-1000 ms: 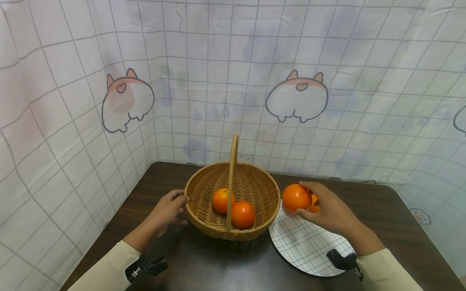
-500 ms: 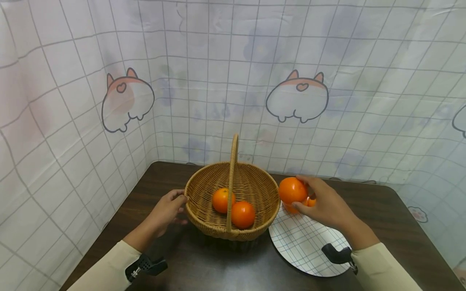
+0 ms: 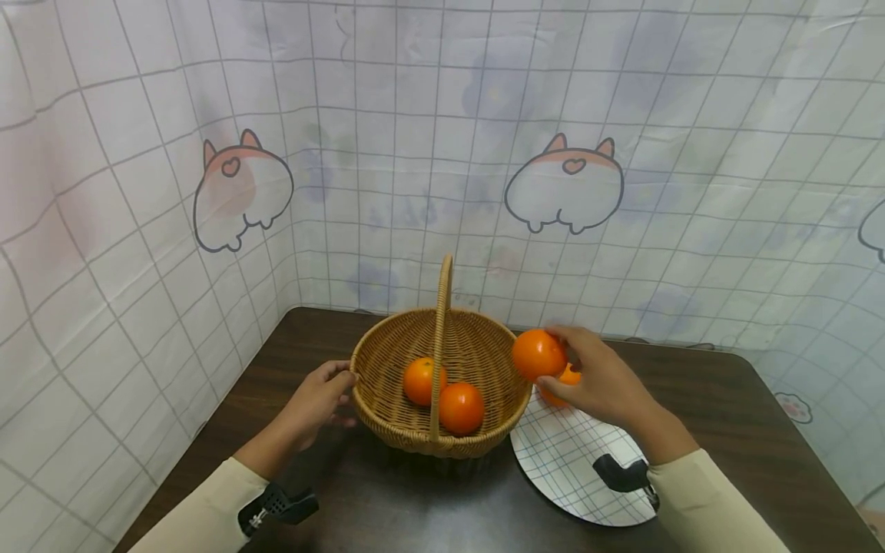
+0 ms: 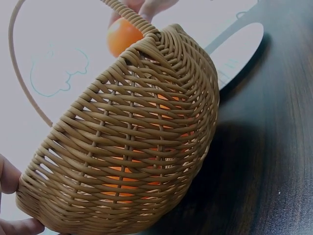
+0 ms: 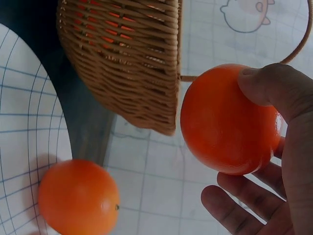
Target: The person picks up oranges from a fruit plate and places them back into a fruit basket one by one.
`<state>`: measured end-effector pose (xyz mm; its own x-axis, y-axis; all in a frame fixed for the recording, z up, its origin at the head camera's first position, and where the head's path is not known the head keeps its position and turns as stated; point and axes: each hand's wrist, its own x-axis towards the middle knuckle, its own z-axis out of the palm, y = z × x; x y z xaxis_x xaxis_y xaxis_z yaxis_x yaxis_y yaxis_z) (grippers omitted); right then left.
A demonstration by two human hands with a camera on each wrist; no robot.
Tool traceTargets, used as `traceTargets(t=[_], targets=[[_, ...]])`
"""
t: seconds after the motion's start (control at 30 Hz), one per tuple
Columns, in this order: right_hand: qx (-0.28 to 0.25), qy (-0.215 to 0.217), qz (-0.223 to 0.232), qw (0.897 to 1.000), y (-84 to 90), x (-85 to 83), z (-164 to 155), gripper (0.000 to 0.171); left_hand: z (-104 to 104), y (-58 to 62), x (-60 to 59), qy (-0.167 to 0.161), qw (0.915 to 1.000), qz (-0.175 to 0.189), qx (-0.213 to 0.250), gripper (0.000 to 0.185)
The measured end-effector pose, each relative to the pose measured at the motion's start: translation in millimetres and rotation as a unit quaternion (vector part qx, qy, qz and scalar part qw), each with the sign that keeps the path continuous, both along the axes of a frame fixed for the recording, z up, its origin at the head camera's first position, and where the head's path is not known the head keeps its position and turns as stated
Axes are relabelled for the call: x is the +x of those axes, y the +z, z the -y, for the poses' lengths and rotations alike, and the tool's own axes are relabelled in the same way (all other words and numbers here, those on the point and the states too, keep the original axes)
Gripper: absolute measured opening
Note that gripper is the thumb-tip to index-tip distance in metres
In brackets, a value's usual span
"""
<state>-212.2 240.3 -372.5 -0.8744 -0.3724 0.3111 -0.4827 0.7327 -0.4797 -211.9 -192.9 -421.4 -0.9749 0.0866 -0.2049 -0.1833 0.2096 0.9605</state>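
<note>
Right hand holds an orange near the wicker basket.
From the head, the right thumb and fingers are closed around that orange, by the basket's right rim. The left hand pinches the basket's left rim. Two oranges sit inside the basket, and a checked plate lies to its right. From the left wrist, the held orange shows past the basket's handle, and bits of orange peek through the basket's side. From the right wrist, another orange rests at the plate's edge, apart from the basket.
</note>
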Motion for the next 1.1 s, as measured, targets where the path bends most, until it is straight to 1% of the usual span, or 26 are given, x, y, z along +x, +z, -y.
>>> traceTargets(t=[0.13, 0.33, 0.57, 0.63, 0.87, 1.1], targets=[[-0.006, 0.004, 0.010, 1.000, -0.4, -1.2, 5.2, 0.072, 0.2, -0.2, 0.8, -0.004, 1.0000, -0.004, 0.001, 0.052], [-0.004, 0.005, 0.012, 1.000, -2.4, -2.0, 10.1, 0.071, -0.6, 1.1, 2.9, -0.006, 1.0000, -0.004, 0.000, 0.054], [-0.012, 0.018, 0.013, 1.000, -4.2, -3.4, 14.6, 0.071, 0.0, -0.2, 1.2, 0.000, 1.0000, 0.000, 0.001, 0.051], [-0.015, 0.021, 0.016, 1.000, -4.6, -3.6, 15.5, 0.071, 0.2, -0.3, 1.0, -0.004, 1.0000, -0.001, 0.001, 0.052], [0.012, 0.001, 0.012, 1.000, -4.1, -2.2, 15.8, 0.074, -1.0, 0.8, 2.2, -0.003, 1.0000, 0.000, 0.001, 0.053], [0.014, 0.002, 0.016, 1.000, -4.8, -0.9, 13.5, 0.073, -0.2, -0.1, 0.3, -0.005, 1.0000, -0.002, 0.004, 0.054]])
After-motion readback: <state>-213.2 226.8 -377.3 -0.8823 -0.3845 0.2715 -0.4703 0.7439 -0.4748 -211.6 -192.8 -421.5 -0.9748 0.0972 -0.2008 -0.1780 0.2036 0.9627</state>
